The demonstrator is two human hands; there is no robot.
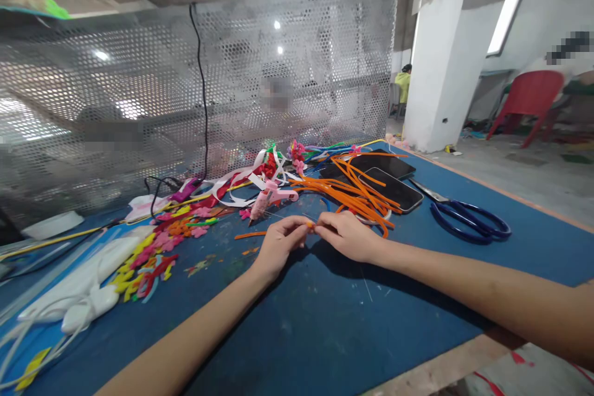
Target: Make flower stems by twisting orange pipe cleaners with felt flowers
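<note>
Blue flat tabletop: I see deep blue with pale scuffs.
Tiny orange bit between my left hand and right hand: bright orange.
Long fuzzy wire strips: the same orange.
Plastic glue gun: pale pink.
Steel scissors: dark blue handles.
Flat slab phone: glossy black.
Small cut felt shapes: I make out yellow, pink and red.
Perforated metal screen: silver-grey, dotted all over with holes.
Moulded plastic chair: red.

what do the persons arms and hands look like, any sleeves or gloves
Both arms are bare as far as the picture shows, with no sleeves in view. The left hand and right hand wear no gloves, and no watch, bracelet or ring shows.
</note>
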